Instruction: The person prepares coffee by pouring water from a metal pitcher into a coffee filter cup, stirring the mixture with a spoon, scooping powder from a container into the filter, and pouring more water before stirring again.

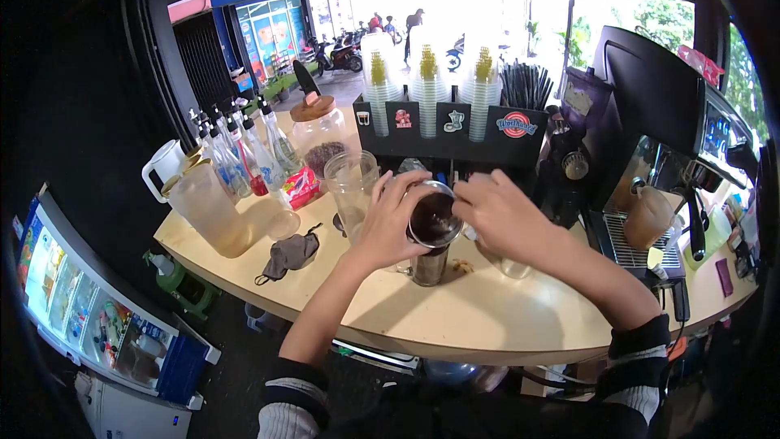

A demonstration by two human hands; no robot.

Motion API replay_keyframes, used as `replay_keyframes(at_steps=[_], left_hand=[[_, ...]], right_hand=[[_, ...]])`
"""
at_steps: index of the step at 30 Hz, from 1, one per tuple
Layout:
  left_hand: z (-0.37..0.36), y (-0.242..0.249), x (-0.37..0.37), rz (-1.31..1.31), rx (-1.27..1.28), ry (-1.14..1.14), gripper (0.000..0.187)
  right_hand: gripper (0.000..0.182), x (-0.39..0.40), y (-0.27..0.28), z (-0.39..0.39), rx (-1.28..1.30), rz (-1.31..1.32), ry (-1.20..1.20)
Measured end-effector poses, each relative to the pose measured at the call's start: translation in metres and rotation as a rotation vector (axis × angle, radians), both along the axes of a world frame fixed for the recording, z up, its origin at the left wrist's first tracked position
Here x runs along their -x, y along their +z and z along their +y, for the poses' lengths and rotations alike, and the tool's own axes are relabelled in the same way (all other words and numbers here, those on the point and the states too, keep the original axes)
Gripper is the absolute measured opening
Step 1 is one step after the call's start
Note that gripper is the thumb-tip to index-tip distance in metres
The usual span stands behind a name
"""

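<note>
My left hand (392, 226) is wrapped around the upper part of a tall clear container (429, 268) with dark liquid in it. Its round rim faces me, and the lower part reaches down toward the tabletop. At the right side of that rim, my right hand (497, 210) has its fingers bent together; what they hold, if anything, is hidden. Left of my left hand stands a large clear cup (351, 179). A clear glass (513, 267) is partly covered by my right forearm. Small brown bits (463, 266) lie beside the tall container.
On the counter (390, 313), a cloudy pitcher (210, 207), pump bottles (244, 146), a wooden-lidded jar (325, 134) and a grey cloth mask (290, 256) sit to the left. A black holder (455, 134) carries stacked cups. An espresso machine (650, 187) occupies the right end.
</note>
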State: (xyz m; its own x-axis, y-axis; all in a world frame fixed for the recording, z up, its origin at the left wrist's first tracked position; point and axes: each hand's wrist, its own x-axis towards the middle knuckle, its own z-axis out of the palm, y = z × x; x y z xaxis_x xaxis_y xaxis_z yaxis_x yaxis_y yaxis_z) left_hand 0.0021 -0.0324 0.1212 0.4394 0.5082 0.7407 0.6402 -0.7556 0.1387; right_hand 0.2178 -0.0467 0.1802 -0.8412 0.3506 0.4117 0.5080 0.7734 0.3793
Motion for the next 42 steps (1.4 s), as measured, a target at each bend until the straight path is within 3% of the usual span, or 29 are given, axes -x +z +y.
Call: replay_keyframes(at_steps=[4, 10, 19, 24, 29, 33, 42], left_hand=[[-0.004, 0.002, -0.004, -0.02, -0.003, 0.03, 0.077], [-0.007, -0.018, -0.014, -0.148, -0.057, 0.115, 0.078], [-0.006, -0.017, -0.012, -0.219, -0.089, 0.125, 0.079], [-0.007, -0.015, -0.011, -0.238, 0.035, 0.088, 0.074], [-0.003, -0.017, -0.005, -0.282, 0.218, 0.063, 0.071], [0.0, -0.019, -0.001, -0.261, 0.382, 0.048, 0.072], [0.004, -0.018, 0.008, -0.171, 0.446, -0.03, 0.082]], right_hand=[[0.012, -0.003, 0.006, -0.002, 0.016, 0.026, -0.024], [0.02, 0.012, -0.016, -0.01, 0.1, 0.309, 0.051], [0.018, 0.0, -0.012, -0.01, -0.027, 0.162, 0.063], [0.015, 0.003, -0.01, -0.011, -0.037, 0.168, 0.094], [0.018, 0.008, -0.02, -0.006, 0.249, 0.475, 0.037], [0.019, 0.009, -0.02, -0.006, 0.291, 0.451, -0.041], [0.015, 0.015, -0.014, -0.003, 0.527, 0.546, -0.189]])
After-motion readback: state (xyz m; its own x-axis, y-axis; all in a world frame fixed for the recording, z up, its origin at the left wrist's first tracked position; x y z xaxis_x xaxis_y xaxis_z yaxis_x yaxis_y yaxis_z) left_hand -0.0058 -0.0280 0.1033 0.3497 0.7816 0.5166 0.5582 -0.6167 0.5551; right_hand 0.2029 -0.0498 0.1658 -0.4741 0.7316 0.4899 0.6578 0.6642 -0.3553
